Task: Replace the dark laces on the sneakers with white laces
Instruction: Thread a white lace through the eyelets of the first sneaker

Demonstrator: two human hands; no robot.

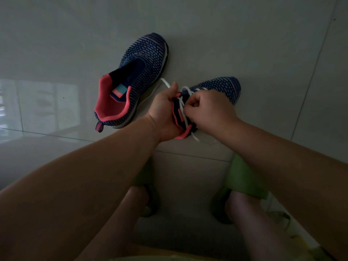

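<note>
Two navy knit sneakers with pink collars lie on the tiled floor. The left sneaker [135, 78] has no lace in it and sits apart, toe pointing away. The right sneaker [220, 87] carries a white lace [185, 91] crossed over its tongue. My left hand [163, 112] grips the sneaker's left side at the collar, thumb up along one lace end. My right hand [209, 110] is curled tight and pinches the lace over the eyelets. One lace end [194, 137] trails out by the heel. My hands hide the sneaker's middle.
Glossy grey floor tiles [75, 44] surround the shoes, with a window reflection at the left. My legs and green slippers [243, 178] are below the hands, close to the right sneaker's heel.
</note>
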